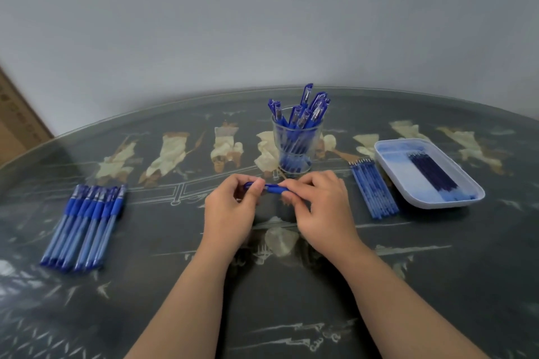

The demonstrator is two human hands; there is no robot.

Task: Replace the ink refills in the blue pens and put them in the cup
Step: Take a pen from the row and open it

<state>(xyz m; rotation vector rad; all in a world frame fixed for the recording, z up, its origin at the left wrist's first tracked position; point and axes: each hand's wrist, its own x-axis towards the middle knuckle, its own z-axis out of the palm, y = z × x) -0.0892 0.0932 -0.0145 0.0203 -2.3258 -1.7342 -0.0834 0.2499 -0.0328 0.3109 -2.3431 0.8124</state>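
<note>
- The left hand (230, 207) and right hand (320, 204) each pinch an end of one blue plastic pen (274, 189), held level over the dark patterned bench (291, 315), near the clear glass cup (295, 166).
- Capped pens (303, 114) stand in the cup.
- A row of blue pens (84, 224) lies on the left.
- On the right, pale blue refills (373, 189) lie beside a white tray (423, 204) of dark refills (431, 175).

Dark, glossy desk (437, 285) with a curved far edge, filling the lower half of the view. Bears a row of pale painted figures (169, 151) in cream and tan across its far part, plus thin whitish line patterns nearer the front. Plain grey-white wall (262, 23) behind. Brown cardboard box (17, 122) at the far left edge, beside the desk and against the wall. White rectangular tray (408, 175) on the right of the desk, set at an angle.
</note>
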